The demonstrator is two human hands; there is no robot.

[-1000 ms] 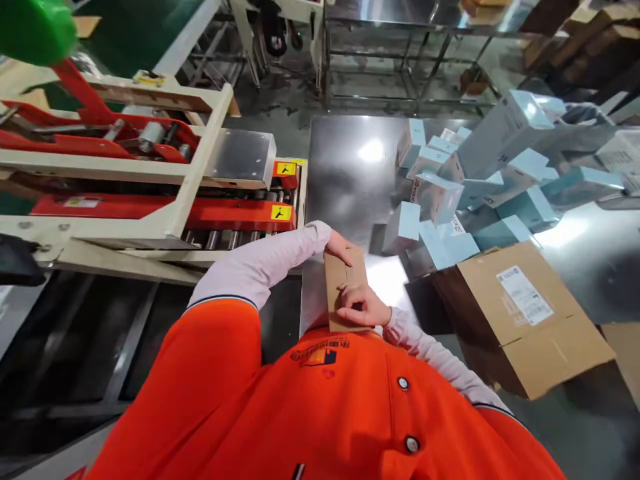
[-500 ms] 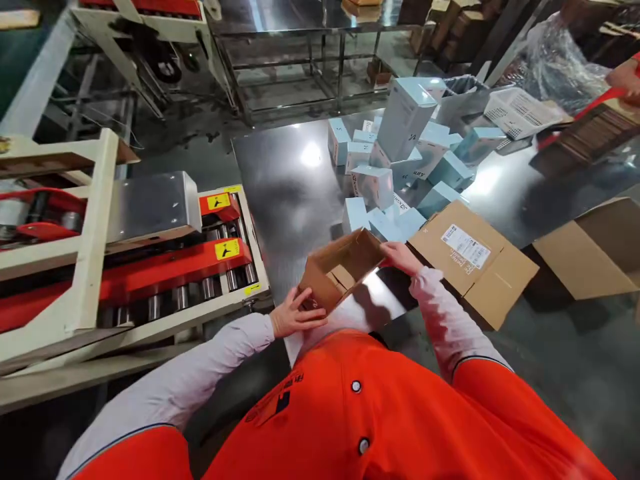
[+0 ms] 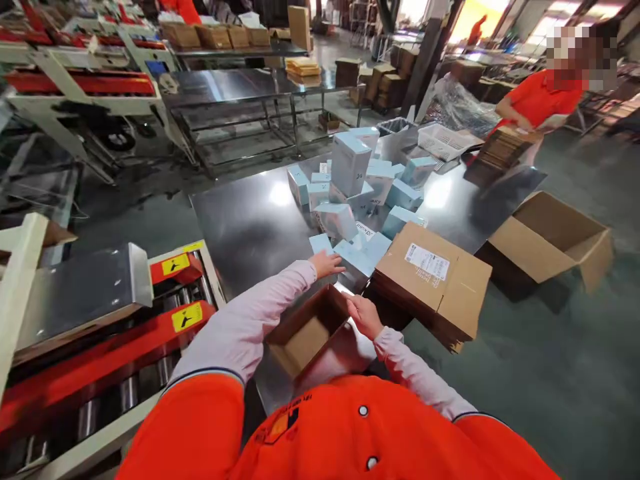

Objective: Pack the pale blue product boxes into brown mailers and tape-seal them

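An open brown carton (image 3: 306, 333) stands at the near edge of the metal table (image 3: 240, 220), its inside facing up. My right hand (image 3: 365, 315) grips the carton's right rim, fingers closed. Beyond the carton, my left hand (image 3: 327, 264) reaches over to the pale blue boxes, fingers forward beside a small blue box (image 3: 321, 244); whether it touches the box is unclear. Several pale blue boxes lie in a heap, with a tall one (image 3: 351, 163) upright on top. To the right sits a stack of flattened cartons (image 3: 425, 267) with a white label on top.
A roller conveyor (image 3: 165, 360) with red rails runs along the left. At the right stands a large open carton (image 3: 550, 240). Farther back are a white basket (image 3: 443, 141), a grey bin (image 3: 397, 137) and a person in red (image 3: 545, 100) by stacked cardboard.
My left hand has left the carton's side and moved forward to the blue boxes. The carton now sits lower, its bottom visible. The view has tilted up and turned right, showing more of the room.
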